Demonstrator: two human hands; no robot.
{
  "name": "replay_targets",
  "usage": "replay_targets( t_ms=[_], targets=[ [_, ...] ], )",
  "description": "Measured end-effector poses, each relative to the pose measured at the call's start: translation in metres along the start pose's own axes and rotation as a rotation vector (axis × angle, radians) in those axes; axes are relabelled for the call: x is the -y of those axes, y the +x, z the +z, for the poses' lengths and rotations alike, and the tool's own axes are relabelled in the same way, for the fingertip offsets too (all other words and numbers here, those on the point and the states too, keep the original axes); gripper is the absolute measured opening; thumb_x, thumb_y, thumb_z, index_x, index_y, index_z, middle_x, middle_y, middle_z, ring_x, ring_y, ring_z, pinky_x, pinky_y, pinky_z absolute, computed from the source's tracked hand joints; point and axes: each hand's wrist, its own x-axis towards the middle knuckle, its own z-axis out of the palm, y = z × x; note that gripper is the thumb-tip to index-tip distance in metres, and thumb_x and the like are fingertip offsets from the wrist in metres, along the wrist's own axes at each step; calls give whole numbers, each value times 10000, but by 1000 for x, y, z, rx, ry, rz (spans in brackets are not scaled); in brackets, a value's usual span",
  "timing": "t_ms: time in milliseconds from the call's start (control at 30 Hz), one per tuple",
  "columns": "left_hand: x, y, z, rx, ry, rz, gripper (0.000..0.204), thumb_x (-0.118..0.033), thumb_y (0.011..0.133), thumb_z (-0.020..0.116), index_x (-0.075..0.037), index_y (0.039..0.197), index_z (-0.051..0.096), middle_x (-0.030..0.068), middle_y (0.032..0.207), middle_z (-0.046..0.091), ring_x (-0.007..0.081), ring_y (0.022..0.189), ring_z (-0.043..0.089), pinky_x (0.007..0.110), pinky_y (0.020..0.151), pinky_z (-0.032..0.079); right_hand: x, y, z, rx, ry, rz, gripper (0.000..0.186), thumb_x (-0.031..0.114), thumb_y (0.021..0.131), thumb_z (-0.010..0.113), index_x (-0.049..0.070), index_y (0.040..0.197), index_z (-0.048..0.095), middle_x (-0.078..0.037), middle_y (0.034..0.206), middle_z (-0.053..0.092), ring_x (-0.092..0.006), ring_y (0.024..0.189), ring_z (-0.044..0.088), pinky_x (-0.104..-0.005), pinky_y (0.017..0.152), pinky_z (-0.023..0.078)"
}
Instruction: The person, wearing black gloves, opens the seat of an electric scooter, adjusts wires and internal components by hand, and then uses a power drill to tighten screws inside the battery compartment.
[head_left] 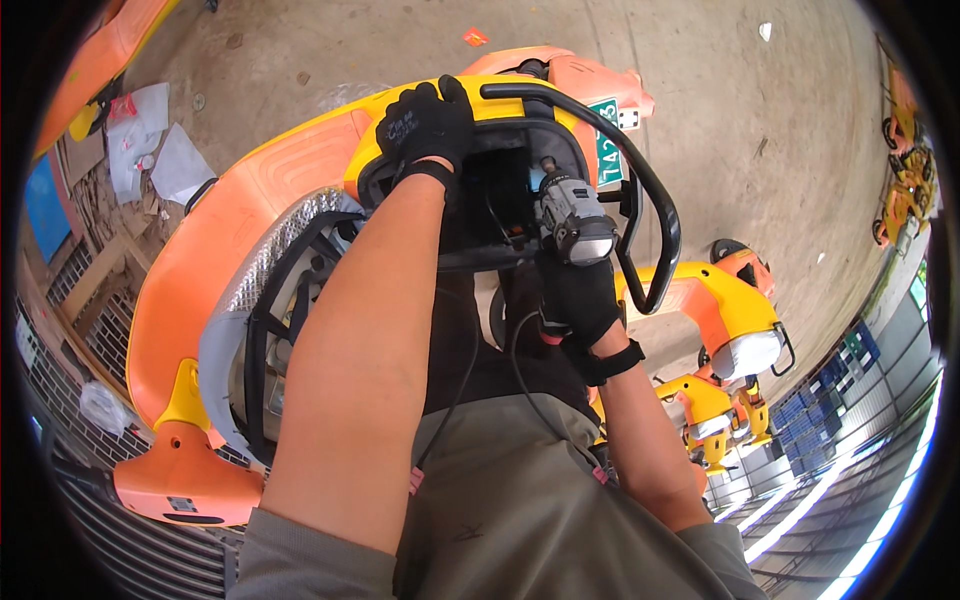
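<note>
Before me stands an orange and yellow scooter (247, 195) with an open black compartment (490, 180) in its body. My left hand (428, 122), in a black glove, lies over the compartment's far left rim, fingers bent round the yellow body panel (368, 112); their tips are hidden. In my right hand (582, 300), also gloved in black, is a grey cordless power driver (575, 215). My fingers are wrapped round its handle. The driver's nose points away from me, at the compartment's right side. Its tip is hard to make out against the black rim.
A black tubular rail (655, 200) curves around the compartment's right side. Beside it hangs a green plate (608, 150). More orange and yellow scooters (705, 300) stand at right. Papers (140, 135) and planks (105, 270) lie at left; a thin cord (520, 345) hangs before me.
</note>
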Motion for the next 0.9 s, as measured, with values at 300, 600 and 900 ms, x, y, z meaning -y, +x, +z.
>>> replay_targets(
  t_ms=[300,600,900],
  targets=[
    [-4,0,2,-8,6,10,560,-486,912,322,-62,1091,642,167,1124,631,340,1054,590,446,897,449,6,4,-2,-22,159,99,249,261,830,586,64,980,603,-157,911,630,-351,864,611,-430,732,496],
    [-3,1,5,2,10,2,552,-486,914,320,-73,1078,647,164,1110,636,334,1042,596,454,891,449,0,7,-2,-50,101,107,348,277,804,624,53,1066,575,-167,942,627,-345,896,607,-420,760,491],
    [0,3,8,-15,25,20,547,-484,919,310,-77,1056,650,168,1075,643,339,1005,609,453,871,457,-7,7,-3,-172,-69,-87,247,234,842,577,52,1008,598,-164,965,637,-358,915,605,-421,783,486]
  ],
)
